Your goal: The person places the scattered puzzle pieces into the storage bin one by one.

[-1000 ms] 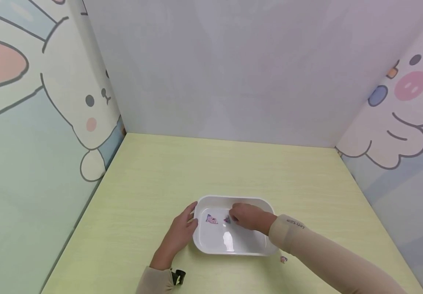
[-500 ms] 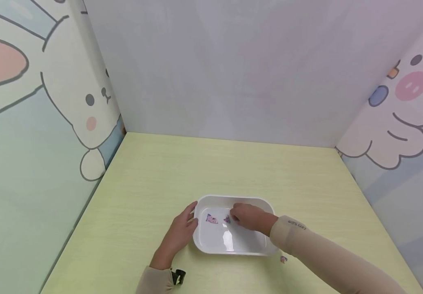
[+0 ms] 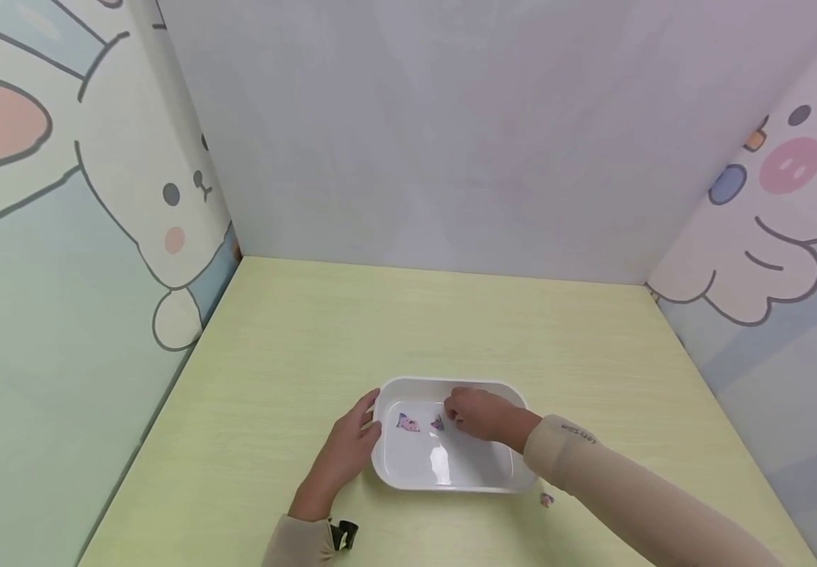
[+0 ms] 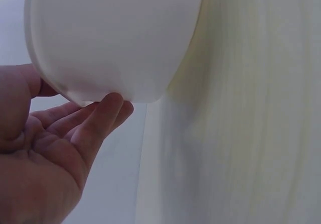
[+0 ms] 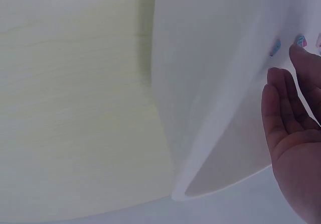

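A white basin (image 3: pixel 422 468) stands on the table, two small printed pieces showing on its floor in the head view. The left one is a larger pink piece (image 3: pixel 408 423); right of it lies a smaller pink-and-blue piece (image 3: pixel 438 423). My left hand (image 3: pixel 348 445) holds the basin's left end, thumb at the rim and fingers against the outer wall. Reaching in over the right side, my right hand (image 3: pixel 479 413) has its fingers down near the floor. In the right wrist view, a fingertip overlaps a blue-and-pink piece (image 5: pixel 301 40); I cannot tell whether it is pinched.
Another small printed piece (image 3: pixel 547 499) lies on the table outside the basin's front right corner, close to the right sleeve (image 3: pixel 614 468). A black clip-like item (image 3: pixel 344 535) is beside the left sleeve. Walls with cartoon animals flank the pale yellow-green table (image 3: pixel 443 323).
The right hand stays at nearly the same spot in the basin, with only a slight shift. The left hand, basin and pieces hold their places.
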A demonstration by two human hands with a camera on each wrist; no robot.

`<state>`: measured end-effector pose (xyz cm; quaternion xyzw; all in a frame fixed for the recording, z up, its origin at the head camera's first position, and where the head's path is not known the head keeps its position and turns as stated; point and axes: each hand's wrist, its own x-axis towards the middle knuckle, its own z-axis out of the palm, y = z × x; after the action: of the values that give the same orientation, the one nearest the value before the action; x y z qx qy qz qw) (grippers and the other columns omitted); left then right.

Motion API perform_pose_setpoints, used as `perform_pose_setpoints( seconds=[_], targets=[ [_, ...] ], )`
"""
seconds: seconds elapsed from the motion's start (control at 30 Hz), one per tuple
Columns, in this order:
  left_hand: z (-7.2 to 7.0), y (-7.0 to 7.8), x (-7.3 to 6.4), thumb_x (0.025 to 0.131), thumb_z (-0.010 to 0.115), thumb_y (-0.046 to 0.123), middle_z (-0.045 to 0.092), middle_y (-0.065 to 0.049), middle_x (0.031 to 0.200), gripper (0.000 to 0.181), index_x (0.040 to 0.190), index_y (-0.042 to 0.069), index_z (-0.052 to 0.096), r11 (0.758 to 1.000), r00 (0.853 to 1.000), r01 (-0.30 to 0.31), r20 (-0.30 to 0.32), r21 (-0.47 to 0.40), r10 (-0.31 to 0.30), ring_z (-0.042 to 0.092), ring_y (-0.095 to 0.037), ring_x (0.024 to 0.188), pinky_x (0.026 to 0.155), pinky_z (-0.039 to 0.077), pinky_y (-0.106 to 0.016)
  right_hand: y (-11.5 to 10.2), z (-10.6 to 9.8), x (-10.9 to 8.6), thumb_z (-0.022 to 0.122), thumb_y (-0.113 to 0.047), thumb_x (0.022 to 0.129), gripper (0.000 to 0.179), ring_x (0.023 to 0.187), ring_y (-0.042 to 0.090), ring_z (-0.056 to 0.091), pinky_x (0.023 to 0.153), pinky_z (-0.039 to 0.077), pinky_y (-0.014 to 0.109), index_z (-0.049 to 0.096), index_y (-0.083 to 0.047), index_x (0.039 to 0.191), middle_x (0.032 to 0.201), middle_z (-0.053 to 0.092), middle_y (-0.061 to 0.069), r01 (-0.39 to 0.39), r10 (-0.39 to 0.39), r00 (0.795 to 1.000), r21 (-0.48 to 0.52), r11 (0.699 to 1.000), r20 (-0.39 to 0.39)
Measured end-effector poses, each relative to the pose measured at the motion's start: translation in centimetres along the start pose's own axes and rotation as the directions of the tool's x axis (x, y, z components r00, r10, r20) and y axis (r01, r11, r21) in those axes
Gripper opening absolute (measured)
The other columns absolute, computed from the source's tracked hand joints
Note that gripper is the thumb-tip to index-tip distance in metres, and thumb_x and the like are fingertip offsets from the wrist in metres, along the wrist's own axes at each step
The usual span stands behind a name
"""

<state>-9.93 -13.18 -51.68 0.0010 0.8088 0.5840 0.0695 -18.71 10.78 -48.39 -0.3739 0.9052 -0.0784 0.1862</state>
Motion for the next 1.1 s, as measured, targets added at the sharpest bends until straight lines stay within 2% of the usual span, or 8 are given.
perform_pose_setpoints(
  seconds=[0.17, 0.4, 0.73, 1.1],
  targets=[
    [0.0, 0.0, 0.0, 0.100, 0.047, 0.009, 0.041, -0.025, 0.145, 0.052, 0.150, 0.003, 0.034, 1.000, 1.000, 0.002, -0.005, 0.010, -0.002, 0.051, -0.040, 0.123, 0.093, 0.049, -0.048, -0.1, -0.3, -0.1, 0.068, -0.004, 0.088, 0.004, 0.074, 0.013, 0.053, 0.071, 0.052, 0.029, 0.069, -0.007, 0.091, 0.083, 0.056, -0.003, 0.002, -0.002, 1.000, 0.005, 1.000, -0.004],
    [0.0, -0.2, 0.0, 0.100, 0.047, 0.009, 0.041, -0.024, 0.146, 0.052, 0.150, 0.003, 0.034, 1.000, 1.000, 0.006, -0.007, 0.015, -0.005, 0.051, -0.039, 0.123, 0.093, 0.049, -0.048, -0.4, -1.5, -0.4, 0.066, -0.006, 0.090, 0.007, 0.080, 0.015, 0.057, 0.074, 0.053, 0.032, 0.070, -0.005, 0.096, 0.089, 0.061, 0.000, 0.006, -0.004, 0.999, 0.065, 0.998, -0.035],
    [0.1, -0.2, 0.0, 0.100, 0.047, 0.009, 0.041, -0.024, 0.146, 0.052, 0.150, 0.004, 0.034, 1.000, 1.000, 0.001, -0.005, 0.015, -0.001, 0.051, -0.039, 0.123, 0.093, 0.049, -0.048, -0.2, -3.5, -1.1, 0.063, -0.004, 0.093, 0.010, 0.088, 0.018, 0.060, 0.079, 0.052, 0.034, 0.069, -0.002, 0.100, 0.093, 0.063, 0.000, 0.046, -0.028, 0.991, 0.135, 0.990, -0.131],
    [0.0, -0.1, 0.1, 0.100, 0.047, 0.010, 0.041, -0.024, 0.146, 0.053, 0.151, 0.004, 0.033, 1.000, 1.000, 0.013, 0.002, 0.012, -0.013, 0.051, -0.039, 0.124, 0.093, 0.049, -0.048, 0.6, -5.2, -2.6, 0.063, -0.005, 0.093, 0.013, 0.087, 0.016, 0.061, 0.078, 0.053, 0.032, 0.070, -0.001, 0.103, 0.096, 0.065, -0.001, 0.036, 0.004, 0.973, 0.168, 0.985, -0.232]
  ],
)
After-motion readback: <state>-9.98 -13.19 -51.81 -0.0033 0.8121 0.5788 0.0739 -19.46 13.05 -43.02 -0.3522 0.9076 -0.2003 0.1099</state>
